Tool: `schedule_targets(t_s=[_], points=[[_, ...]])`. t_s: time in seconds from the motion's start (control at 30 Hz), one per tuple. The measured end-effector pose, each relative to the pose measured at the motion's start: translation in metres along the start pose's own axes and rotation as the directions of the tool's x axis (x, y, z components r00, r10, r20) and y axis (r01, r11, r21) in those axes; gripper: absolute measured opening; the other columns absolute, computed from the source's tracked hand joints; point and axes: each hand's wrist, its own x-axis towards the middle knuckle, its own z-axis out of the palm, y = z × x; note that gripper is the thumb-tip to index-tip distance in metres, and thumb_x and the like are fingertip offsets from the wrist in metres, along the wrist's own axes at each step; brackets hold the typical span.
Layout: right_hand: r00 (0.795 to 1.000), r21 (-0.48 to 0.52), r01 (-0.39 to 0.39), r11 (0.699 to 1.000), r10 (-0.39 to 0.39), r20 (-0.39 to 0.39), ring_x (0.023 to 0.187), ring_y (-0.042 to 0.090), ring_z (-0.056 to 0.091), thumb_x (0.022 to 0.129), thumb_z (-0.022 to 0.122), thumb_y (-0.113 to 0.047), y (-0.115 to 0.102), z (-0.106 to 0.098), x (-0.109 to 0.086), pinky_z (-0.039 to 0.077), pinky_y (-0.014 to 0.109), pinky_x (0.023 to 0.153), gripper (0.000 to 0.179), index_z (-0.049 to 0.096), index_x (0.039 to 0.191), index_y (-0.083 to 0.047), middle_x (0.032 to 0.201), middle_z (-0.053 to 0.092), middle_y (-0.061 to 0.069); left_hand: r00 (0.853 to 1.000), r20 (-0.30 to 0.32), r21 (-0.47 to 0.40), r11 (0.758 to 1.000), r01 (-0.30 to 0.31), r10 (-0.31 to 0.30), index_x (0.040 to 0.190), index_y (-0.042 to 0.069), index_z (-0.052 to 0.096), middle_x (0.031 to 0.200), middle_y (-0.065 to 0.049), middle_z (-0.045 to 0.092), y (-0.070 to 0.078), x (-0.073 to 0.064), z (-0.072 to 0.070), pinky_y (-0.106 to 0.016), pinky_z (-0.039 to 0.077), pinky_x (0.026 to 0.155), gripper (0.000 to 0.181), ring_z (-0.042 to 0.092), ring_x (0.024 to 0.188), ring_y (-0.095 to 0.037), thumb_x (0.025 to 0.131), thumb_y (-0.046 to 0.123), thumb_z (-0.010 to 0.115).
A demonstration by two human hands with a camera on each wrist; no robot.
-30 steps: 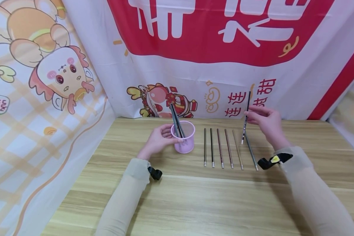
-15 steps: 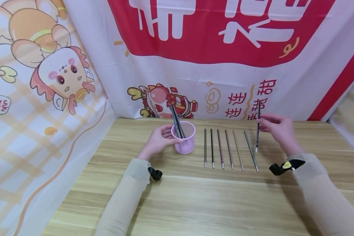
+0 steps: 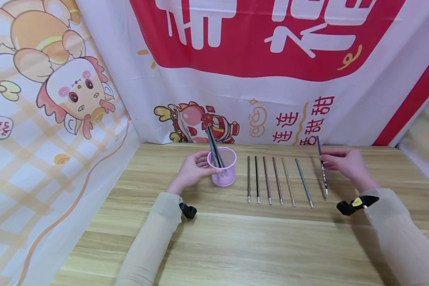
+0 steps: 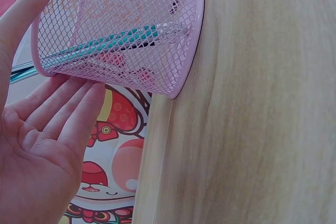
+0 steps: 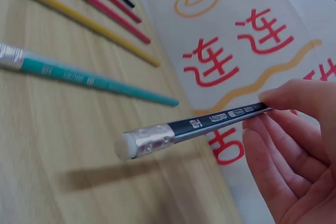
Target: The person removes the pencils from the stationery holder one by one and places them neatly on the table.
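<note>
My left hand [image 3: 191, 172] holds the pink mesh pencil cup [image 3: 227, 179] on the table's left part, thumb on one side and fingers on the other. Several pencils [image 3: 214, 145] lean inside the cup, some teal in the left wrist view. On the right, my right hand [image 3: 350, 165] pinches a black pencil [image 3: 323, 174] between thumb and fingers. That pencil tilts, its white eraser [image 5: 125, 146] end pointing down, and its shadow falls on the table below. Left of it lies a teal pencil [image 3: 304, 183], apart from the held one.
Several more pencils lie in a row between cup and teal pencil: yellow [image 3: 288, 182], red [image 3: 277, 180] and black [image 3: 257, 180] ones. Their erasers face the near side. A printed cloth [image 3: 200, 87] hangs behind the wooden table [image 3: 236, 246].
My right hand has carried the black pencil rightward past the teal pencil and lowered it toward the table. The left hand and cup have stayed in place.
</note>
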Motion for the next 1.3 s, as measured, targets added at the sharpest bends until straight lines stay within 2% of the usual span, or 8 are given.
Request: schedule_targets(t_s=[0.17,0.27,0.4,0.57,0.77,1.13,1.3], points=[[0.997,-0.076,-0.037,0.996,0.042,0.059,0.078,0.011,0.073,0.097,0.073,-0.026,0.013,-0.004,0.001,0.063,0.030,0.074,0.055,0.058,0.134,0.012,0.092,0.076,-0.004,1.000,0.000,-0.001,1.000,-0.007,0.007,0.142,0.002,0.053,0.134,-0.013,0.062,-0.002,0.001,0.000,-0.031,0.051,0.103,0.082,0.061,0.122,-0.025,0.074,0.019,0.094],[0.994,-0.102,-0.038,0.994,0.048,0.096,0.078,0.013,0.073,0.098,0.072,-0.023,0.018,-0.003,-0.001,0.063,0.030,0.073,0.052,0.058,0.133,0.014,0.096,0.077,0.007,1.000,0.001,-0.003,1.000,-0.009,0.009,0.142,0.002,0.053,0.134,-0.013,0.062,-0.002,0.001,-0.001,-0.030,0.051,0.103,0.081,0.061,0.121,-0.025,0.074,0.019,0.094],[0.989,-0.163,-0.052,0.985,0.073,0.125,0.077,0.013,0.072,0.098,0.071,-0.024,0.021,0.001,-0.003,0.062,0.027,0.071,0.051,0.060,0.131,0.014,0.097,0.076,0.012,1.000,0.002,-0.009,1.000,-0.010,0.010,0.142,0.001,0.053,0.135,-0.015,0.061,-0.001,0.001,-0.001,-0.030,0.052,0.102,0.081,0.062,0.121,-0.026,0.074,0.017,0.094],[0.983,-0.168,-0.087,0.982,0.112,0.146,0.077,0.014,0.071,0.096,0.073,-0.021,0.026,0.007,-0.003,0.063,0.029,0.070,0.049,0.061,0.129,0.014,0.096,0.076,0.012,1.000,-0.003,-0.006,1.000,-0.009,0.009,0.141,0.002,0.054,0.133,-0.013,0.063,-0.001,0.001,0.000,-0.028,0.052,0.101,0.079,0.062,0.120,-0.025,0.074,0.017,0.094],[0.978,-0.225,-0.120,0.967,0.154,0.139,0.078,0.016,0.069,0.097,0.073,-0.024,0.031,0.011,-0.001,0.062,0.028,0.069,0.047,0.064,0.128,0.010,0.098,0.076,0.010,1.000,-0.003,-0.007,1.000,-0.012,0.012,0.141,0.002,0.054,0.134,-0.013,0.063,-0.002,0.001,0.000,-0.029,0.052,0.101,0.080,0.062,0.120,-0.025,0.074,0.018,0.094],[0.986,-0.289,-0.105,0.951,0.137,0.092,0.076,0.017,0.069,0.095,0.075,-0.025,0.034,0.018,-0.001,0.061,0.027,0.065,0.045,0.067,0.123,0.010,0.093,0.075,0.009,1.000,0.010,-0.021,1.000,0.006,-0.006,0.144,0.002,0.052,0.139,-0.017,0.059,0.002,-0.001,-0.001,-0.033,0.050,0.105,0.081,0.059,0.125,-0.028,0.076,0.015,0.093],[0.989,-0.285,-0.092,0.954,0.121,0.082,0.075,0.018,0.070,0.094,0.075,-0.023,0.033,0.019,-0.002,0.062,0.027,0.065,0.044,0.067,0.122,0.010,0.093,0.075,0.010,1.000,0.011,-0.021,1.000,0.008,-0.008,0.145,0.001,0.050,0.140,-0.018,0.058,0.000,0.000,0.000,-0.034,0.049,0.106,0.082,0.058,0.126,-0.029,0.076,0.015,0.092]])
